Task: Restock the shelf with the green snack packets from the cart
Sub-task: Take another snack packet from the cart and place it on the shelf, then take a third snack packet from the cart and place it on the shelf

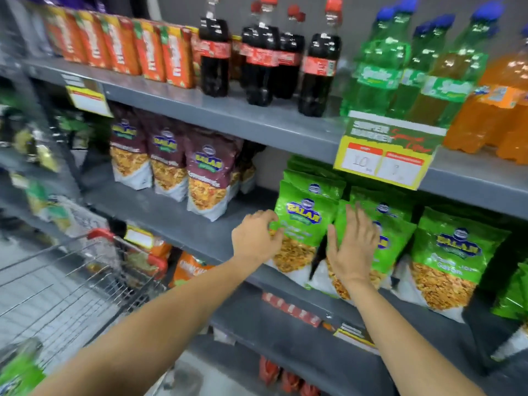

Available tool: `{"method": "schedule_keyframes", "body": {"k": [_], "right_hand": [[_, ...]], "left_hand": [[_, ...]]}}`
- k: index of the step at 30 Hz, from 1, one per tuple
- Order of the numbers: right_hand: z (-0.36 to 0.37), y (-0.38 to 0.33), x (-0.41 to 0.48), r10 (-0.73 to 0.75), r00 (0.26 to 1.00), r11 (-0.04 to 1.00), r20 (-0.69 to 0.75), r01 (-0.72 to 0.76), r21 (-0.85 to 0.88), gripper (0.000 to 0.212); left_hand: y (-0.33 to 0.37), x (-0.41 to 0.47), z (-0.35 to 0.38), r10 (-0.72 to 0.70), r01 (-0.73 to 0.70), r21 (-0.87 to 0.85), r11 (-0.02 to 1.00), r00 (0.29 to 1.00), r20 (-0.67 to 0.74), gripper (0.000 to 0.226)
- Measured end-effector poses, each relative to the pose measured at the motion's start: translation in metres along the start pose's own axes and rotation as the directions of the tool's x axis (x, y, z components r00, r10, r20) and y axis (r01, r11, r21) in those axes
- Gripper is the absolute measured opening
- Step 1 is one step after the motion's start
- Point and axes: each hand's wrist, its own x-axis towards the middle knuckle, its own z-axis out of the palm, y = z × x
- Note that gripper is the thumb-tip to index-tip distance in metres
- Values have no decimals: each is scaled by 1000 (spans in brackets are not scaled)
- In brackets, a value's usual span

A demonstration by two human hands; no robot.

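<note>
Two bare forearms reach up from the bottom edge toward a grey supermarket shelf (183, 224). At the lower left corner, closest to the lens, a blurred green snack packet (18, 372) lies in a wire shopping cart (71, 287) with red corner trim, well behind and below the left hand.

The left hand (255, 238) curls its fingers around the left edge of a green Balaji snack packet (300, 227) standing upright at the shelf's front, the fingertips pressing into the bag just above its clear window. Just beside it, the right hand (353, 247) is spread flat, fingers straight and apart, the palm pressed against the face of the neighbouring green packet (380, 238); it grips nothing. More green packets stand in rows behind both hands, and another one (448, 258) stands further right of the right hand.

To the left of the left hand, beyond a bare stretch of shelf, stand maroon Balaji packets (205, 172). Above both hands, on the next shelf up, stand cola bottles (263, 50) and green soda bottles (380, 64), and a yellow price tag (385, 155) hangs from the shelf edge just over the right hand.
</note>
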Motion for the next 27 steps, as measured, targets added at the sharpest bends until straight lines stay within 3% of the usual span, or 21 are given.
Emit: {"method": "schedule_keyframes", "body": {"k": [2, 7, 9, 14, 19, 25, 27], "right_hand": [[18, -38, 8, -172, 984, 985, 50, 171, 35, 54], [78, -160, -11, -486, 860, 864, 157, 445, 234, 54], [101, -220, -31, -588, 785, 795, 193, 518, 314, 55], [152, -357, -90, -790, 559, 606, 254, 643, 468, 55], [205, -460, -161, -896, 334, 444, 293, 685, 577, 58], [274, -521, -259, -893, 10, 349, 450, 647, 678, 55], [307, -530, -298, -871, -87, 332, 483, 620, 711, 53]], "left_hand": [[-37, -4, -26, 32, -28, 109, 994, 999, -30, 30], [-147, -45, -103, -98, 149, 367, 918, 983, -154, 51], [-193, -72, -137, -235, 296, 410, 863, 953, -193, 59], [-299, -138, -197, -421, 529, 459, 714, 848, -323, 64], [-390, -191, -212, -576, 665, 429, 611, 746, -334, 67], [-488, -244, -174, -800, 838, 285, 465, 536, -269, 73], [-520, -257, -148, -897, 921, 163, 354, 384, -220, 78]]}}
